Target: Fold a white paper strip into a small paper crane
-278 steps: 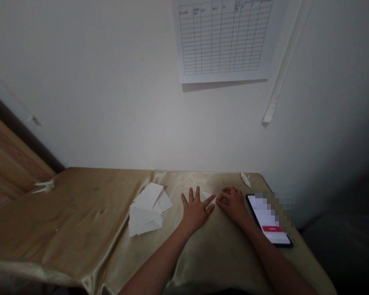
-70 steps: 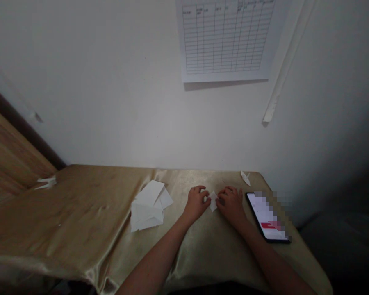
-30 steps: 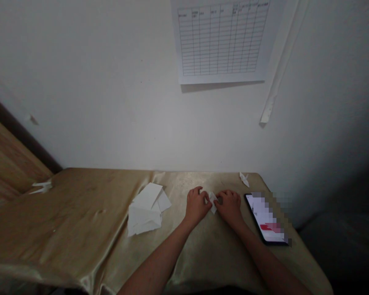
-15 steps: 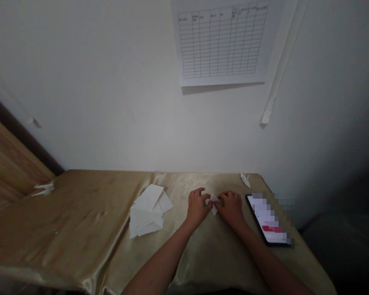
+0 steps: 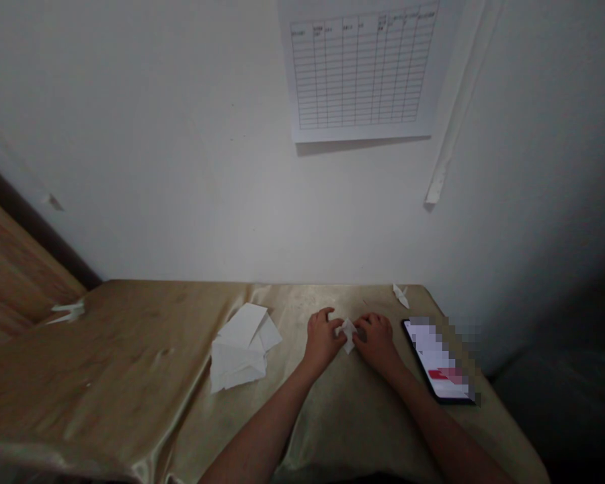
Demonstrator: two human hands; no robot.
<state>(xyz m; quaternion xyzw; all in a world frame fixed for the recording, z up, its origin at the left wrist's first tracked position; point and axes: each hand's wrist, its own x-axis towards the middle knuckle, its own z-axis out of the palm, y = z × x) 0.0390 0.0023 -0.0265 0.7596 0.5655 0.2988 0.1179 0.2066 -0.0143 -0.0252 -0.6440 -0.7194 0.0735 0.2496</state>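
A small folded white paper piece [image 5: 349,333] lies on the gold satin tablecloth [image 5: 131,376] between my two hands. My left hand [image 5: 323,338] pinches its left side with curled fingers. My right hand [image 5: 377,338] grips its right side, fingers also curled. Both forearms reach in from the bottom edge.
A loose stack of white paper sheets [image 5: 242,346] lies left of my hands. A lit phone [image 5: 438,368] rests to the right near the table's edge. A small folded paper figure [image 5: 401,294] sits at the back right, another [image 5: 65,311] at the far left. A gridded chart [image 5: 360,67] hangs on the wall.
9.3 s ago my left hand lay flat and spread on the paper. It has since curled, and both hands now pinch the smaller folded piece, barely shifting in the last second.
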